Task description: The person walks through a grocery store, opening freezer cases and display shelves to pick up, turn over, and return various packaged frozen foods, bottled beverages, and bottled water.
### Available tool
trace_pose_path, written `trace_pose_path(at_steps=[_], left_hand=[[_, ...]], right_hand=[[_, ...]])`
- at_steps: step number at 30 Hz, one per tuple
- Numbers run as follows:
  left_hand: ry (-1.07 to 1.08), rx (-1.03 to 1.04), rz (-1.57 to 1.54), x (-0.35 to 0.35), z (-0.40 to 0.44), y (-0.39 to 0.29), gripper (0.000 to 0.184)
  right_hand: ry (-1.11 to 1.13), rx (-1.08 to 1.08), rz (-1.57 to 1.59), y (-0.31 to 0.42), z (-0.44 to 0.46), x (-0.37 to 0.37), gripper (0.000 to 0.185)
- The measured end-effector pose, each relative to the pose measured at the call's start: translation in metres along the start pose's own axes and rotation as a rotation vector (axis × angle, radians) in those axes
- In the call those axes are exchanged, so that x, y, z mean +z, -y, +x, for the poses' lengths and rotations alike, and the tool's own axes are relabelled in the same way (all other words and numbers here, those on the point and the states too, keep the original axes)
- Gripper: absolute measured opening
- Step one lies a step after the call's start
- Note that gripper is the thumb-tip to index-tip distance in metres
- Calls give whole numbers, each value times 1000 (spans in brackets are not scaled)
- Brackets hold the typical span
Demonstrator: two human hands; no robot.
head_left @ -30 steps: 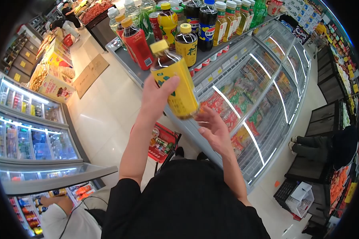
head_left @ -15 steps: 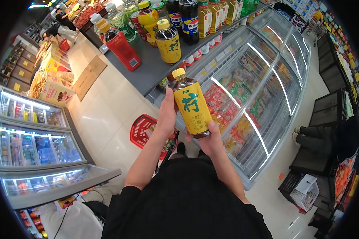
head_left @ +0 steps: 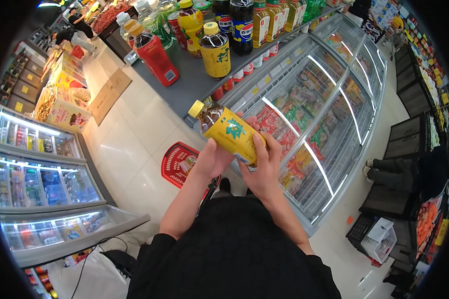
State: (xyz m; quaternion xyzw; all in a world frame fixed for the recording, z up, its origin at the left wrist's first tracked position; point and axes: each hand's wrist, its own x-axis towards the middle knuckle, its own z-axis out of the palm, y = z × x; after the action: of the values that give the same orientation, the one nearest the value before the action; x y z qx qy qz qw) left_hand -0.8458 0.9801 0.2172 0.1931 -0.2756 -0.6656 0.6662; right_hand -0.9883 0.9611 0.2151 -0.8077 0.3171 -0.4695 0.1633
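Observation:
A yellow-labelled lemon tea bottle (head_left: 229, 132) with a yellow cap is tilted in front of me, its cap toward the upper left. My left hand (head_left: 212, 158) supports it from below, and some fingertips show past its far side. With thumb and fingers closed around the base end, my right hand (head_left: 263, 172) also grips it. Part of both hands' fingers is hidden behind the bottle. On the grey shelf (head_left: 182, 92) ahead stands a similar yellow-labelled bottle (head_left: 216, 56), with a red bottle (head_left: 156, 59) and a dark blue-labelled cola bottle (head_left: 242, 31) nearby.
A red shopping basket (head_left: 174, 162) is on the floor by my feet. To the right stretches a glass-topped chest freezer (head_left: 314, 129) of packaged food. Drink fridges (head_left: 45, 184) line the left side. A person's legs (head_left: 391, 172) show at the right, beside stacked crates (head_left: 374, 239).
The bottle has turned from nearly upright to a stronger leftward tilt, and its label has rotated. My right hand has shifted round its base, while my left hand has moved lower along it.

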Motion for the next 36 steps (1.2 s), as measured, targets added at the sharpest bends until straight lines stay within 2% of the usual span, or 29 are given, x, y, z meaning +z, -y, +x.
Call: trace_pose_path(at_steps=[2, 5, 7, 8, 9, 10, 11, 12, 13, 15, 16, 17, 19, 22, 24, 26, 27, 31, 36], left_hand=[[122, 22, -132, -5, 1, -2, 104], [167, 7, -150, -7, -4, -5, 102], [152, 7, -78, -11, -7, -8, 100], [130, 6, -9, -13, -10, -10, 98], [129, 9, -6, -13, -16, -13, 98], [49, -23, 165, -12, -23, -17, 93], [-33, -56, 334, -12, -28, -21, 90], [-25, -28, 399, -13, -30, -23, 77], [-28, -30, 401, -11, -32, -25, 77], [-294, 9, 557, 5, -31, -34, 53], [-310, 96, 590, 8, -24, -38, 45], [-303, 97, 596, 10, -15, -46, 45], [-425, 196, 924, 10, 5, -69, 44], [-499, 254, 968, -3, 39, -101, 45], [-584, 379, 1167, -16, 59, -113, 51], [-605, 410, 1242, -29, 75, -118, 55], [-622, 439, 1311, -36, 81, -119, 59], [-709, 365, 1377, -55, 94, -112, 66], [-699, 347, 1378, -56, 93, -102, 66]], right_hand=[[5, -38, -59, 5, 1, 2, 80], [-70, -110, -70, 11, -5, 6, 81], [12, 15, 127, 13, -1, 3, 77], [11, 9, 127, 13, 1, 2, 77], [104, 241, 540, 14, 3, 0, 76], [199, 474, 954, 13, 3, -2, 76], [202, 472, 960, 10, 4, -2, 76], [278, 562, 1150, 3, 7, -2, 76], [353, 655, 1337, -2, 8, 0, 77], [423, 678, 1346, -3, 18, 4, 76], [394, 659, 1280, 2, 23, 8, 74], [364, 640, 1213, 6, 27, 9, 73], [375, 659, 1126, -5, 21, 2, 66], [422, 717, 981, -28, 2, -18, 55], [445, 756, 925, -42, -19, -30, 49], [298, 892, 1019, -54, -41, -39, 44], [295, 887, 1025, -59, -50, -43, 44], [188, 977, 945, -76, -86, -59, 40], [59, 1103, 922, -92, -121, -77, 38]])
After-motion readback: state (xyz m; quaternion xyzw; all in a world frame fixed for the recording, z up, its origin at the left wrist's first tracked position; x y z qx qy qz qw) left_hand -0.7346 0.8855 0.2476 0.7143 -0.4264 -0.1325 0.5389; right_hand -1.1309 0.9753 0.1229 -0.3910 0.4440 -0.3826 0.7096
